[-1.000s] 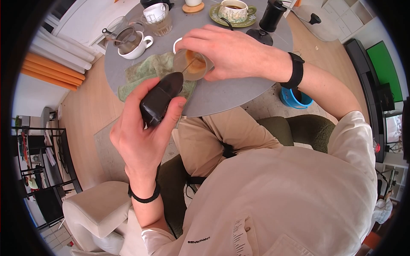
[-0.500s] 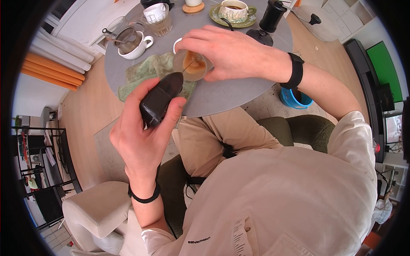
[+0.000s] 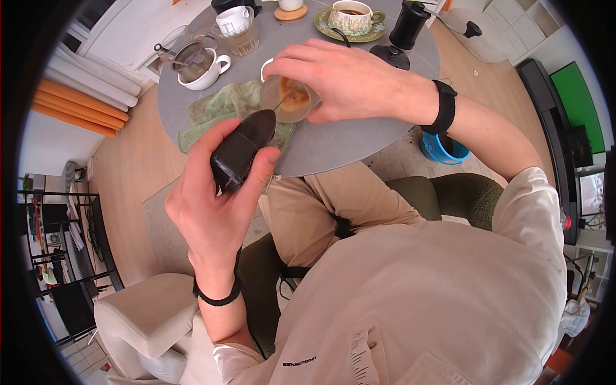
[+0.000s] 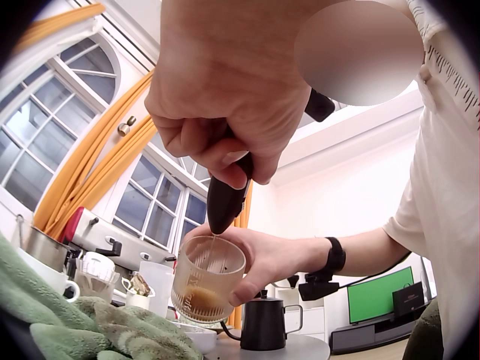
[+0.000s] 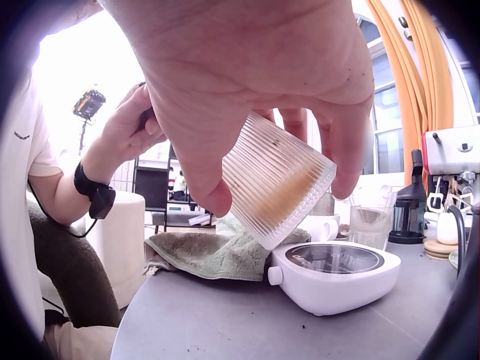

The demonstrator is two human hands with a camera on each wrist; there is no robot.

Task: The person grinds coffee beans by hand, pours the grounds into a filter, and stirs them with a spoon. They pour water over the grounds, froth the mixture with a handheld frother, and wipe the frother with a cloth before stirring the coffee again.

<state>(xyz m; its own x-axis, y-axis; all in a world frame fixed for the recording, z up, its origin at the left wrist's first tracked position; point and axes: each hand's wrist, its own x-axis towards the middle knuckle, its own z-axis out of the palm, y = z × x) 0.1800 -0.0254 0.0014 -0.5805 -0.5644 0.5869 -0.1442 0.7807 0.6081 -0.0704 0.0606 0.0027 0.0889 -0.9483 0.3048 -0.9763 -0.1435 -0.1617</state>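
My left hand (image 3: pixel 212 208) grips a black handheld milk frother (image 3: pixel 239 154), its thin metal shaft reaching into a clear ribbed glass (image 4: pixel 210 281). That glass is tilted, with a shallow pool of light-brown liquid (image 5: pixel 289 193) inside. My right hand (image 3: pixel 350 80) holds the glass around its side, thumb on one face and fingers on the other, as the right wrist view shows. Beneath the glass, on the table, sits a white appliance with a round dark glass top (image 5: pixel 341 289). A green cloth (image 3: pixel 221 109) lies beside it.
On the round grey table (image 3: pixel 346 144) stand a white cup (image 3: pixel 206 78) with a metal strainer, a coffee cup (image 3: pixel 353 22) on a green saucer (image 3: pixel 378 31), and a black kettle (image 4: pixel 262 330). A blue bucket (image 3: pixel 439 151) is below the table's edge.
Both hands keep nearly the same place. The brown liquid in the glass changes shape as the frother's shaft stays in it.
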